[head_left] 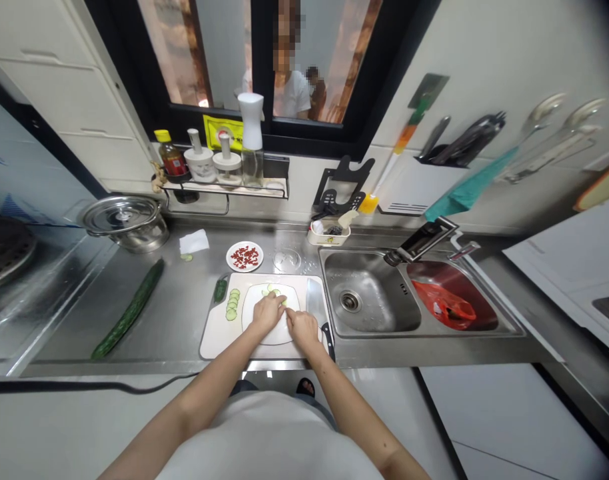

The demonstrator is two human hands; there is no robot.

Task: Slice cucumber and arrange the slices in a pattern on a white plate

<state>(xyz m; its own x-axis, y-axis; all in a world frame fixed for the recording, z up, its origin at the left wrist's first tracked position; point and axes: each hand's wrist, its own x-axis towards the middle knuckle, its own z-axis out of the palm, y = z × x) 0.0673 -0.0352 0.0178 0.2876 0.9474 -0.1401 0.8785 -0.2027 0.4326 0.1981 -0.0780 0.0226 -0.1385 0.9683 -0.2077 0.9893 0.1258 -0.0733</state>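
Note:
A squarish white plate (254, 313) rests on a pale cutting board (215, 337). Pale green cucumber slices (270, 289) lie on the plate's far part. My left hand (268, 313) is closed over the plate, fingertips on a cucumber slice. Beside it my right hand (303, 328) has its fingers pinched together near the left fingertips; what is between them is hidden. On the board's left lie a row of overlapping cucumber slices (232, 305) and a cucumber end piece (220, 289). A knife (315, 298) lies along the board's right side, its black handle toward me.
A whole cucumber (129, 310) lies on the steel counter at left, near a lidded pot (127, 220). Behind the board stands a small plate (244, 257) of chopped red pieces. To the right is a double sink (374, 293) with a faucet (424, 240) and a red bag (444, 305).

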